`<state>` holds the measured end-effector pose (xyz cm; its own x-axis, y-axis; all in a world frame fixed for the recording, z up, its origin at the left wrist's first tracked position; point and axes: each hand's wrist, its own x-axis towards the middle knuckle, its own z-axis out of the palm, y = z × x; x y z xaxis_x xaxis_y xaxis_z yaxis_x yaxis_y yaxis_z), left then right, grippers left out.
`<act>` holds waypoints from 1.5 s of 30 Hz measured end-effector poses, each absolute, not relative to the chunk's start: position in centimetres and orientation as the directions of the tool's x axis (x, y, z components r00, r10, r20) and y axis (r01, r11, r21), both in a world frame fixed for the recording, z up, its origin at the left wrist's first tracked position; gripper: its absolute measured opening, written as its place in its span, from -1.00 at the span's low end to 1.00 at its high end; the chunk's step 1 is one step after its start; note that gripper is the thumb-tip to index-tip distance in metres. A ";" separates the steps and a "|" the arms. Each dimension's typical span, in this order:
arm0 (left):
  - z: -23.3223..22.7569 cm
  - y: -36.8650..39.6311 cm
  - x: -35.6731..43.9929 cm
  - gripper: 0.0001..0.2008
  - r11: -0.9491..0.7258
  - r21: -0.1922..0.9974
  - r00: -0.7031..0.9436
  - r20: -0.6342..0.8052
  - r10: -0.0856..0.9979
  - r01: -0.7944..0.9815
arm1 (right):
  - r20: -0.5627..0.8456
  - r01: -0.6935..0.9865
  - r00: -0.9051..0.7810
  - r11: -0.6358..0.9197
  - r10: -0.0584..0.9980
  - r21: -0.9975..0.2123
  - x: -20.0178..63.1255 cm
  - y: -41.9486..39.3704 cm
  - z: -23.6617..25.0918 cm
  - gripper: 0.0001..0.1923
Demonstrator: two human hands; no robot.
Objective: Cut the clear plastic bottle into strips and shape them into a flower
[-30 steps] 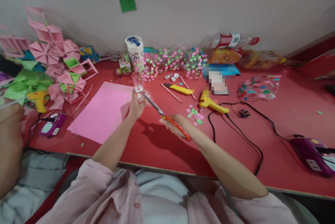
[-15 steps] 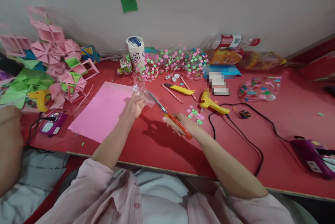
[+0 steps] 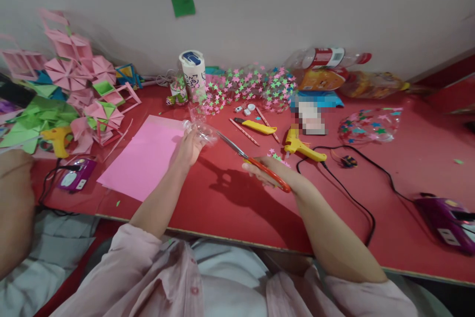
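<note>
Red table [image 3: 393, 173]: left grip [image 3: 190, 147] holds clear, shiny plastic [image 3: 205, 133]; right grip [image 3: 281, 169], orange-handled scissors [image 3: 264, 167].

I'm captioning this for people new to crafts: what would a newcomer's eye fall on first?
Probably the orange-handled scissors in the right hand, mid-picture, pointing toward the clear plastic in the left hand. Next, perhaps, the pink folded-paper pile at far left, and the pink and green stars near the wall.

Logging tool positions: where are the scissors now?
Head view, centre: the orange-handled scissors are in the right hand, tips near the clear plastic in the left hand.
</note>
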<state>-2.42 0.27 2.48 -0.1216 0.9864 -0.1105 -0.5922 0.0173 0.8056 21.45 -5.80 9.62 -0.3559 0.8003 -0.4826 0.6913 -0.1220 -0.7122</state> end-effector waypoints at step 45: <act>2.3 0.3 -2.5 -0.78 -0.083 0.798 -0.271 -0.103 0.957 -0.597 | -0.512 0.663 -0.436 -0.121 0.740 -0.739 20.0 -6.5 8.1 -0.34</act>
